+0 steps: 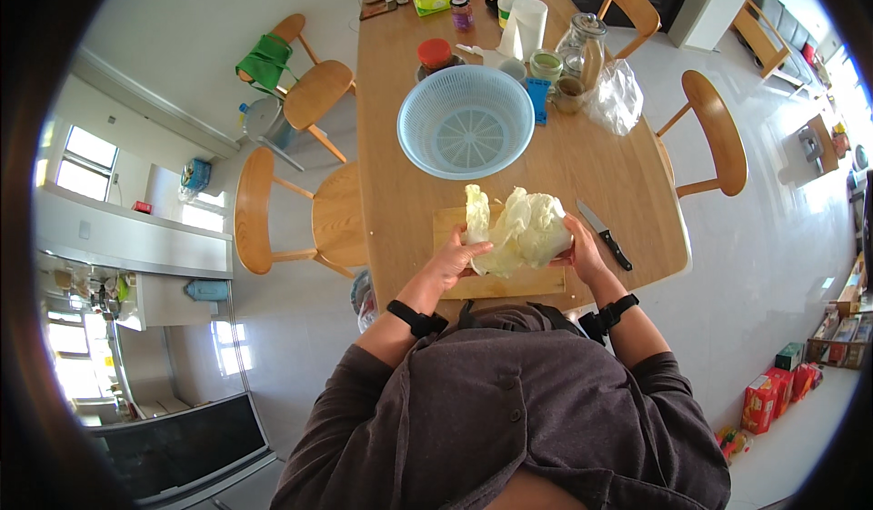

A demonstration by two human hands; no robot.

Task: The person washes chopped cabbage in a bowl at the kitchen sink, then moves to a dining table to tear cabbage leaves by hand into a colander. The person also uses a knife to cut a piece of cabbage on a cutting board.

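Pale green cabbage leaves (522, 227) are held between my two hands, above a wooden cutting board (501, 287). My left hand (458, 258) grips the leaves at their left side, thumb on top. My right hand (583, 247) holds the larger, crumpled part from the right; its fingertips are partly hidden. A knife with a black handle (617, 249) lies on the table to the right of the board, its blade pointing away from me. Beyond the board stands a light blue plastic colander (467, 125), with nothing seen inside.
The wooden table (395, 196) also bears a red-lidded jar (434, 54), a paper towel roll (530, 26), a glass pitcher (586, 39), a blue object (538, 101) and a clear plastic bag (617, 97). Wooden chairs (256, 210) flank the table on both sides.
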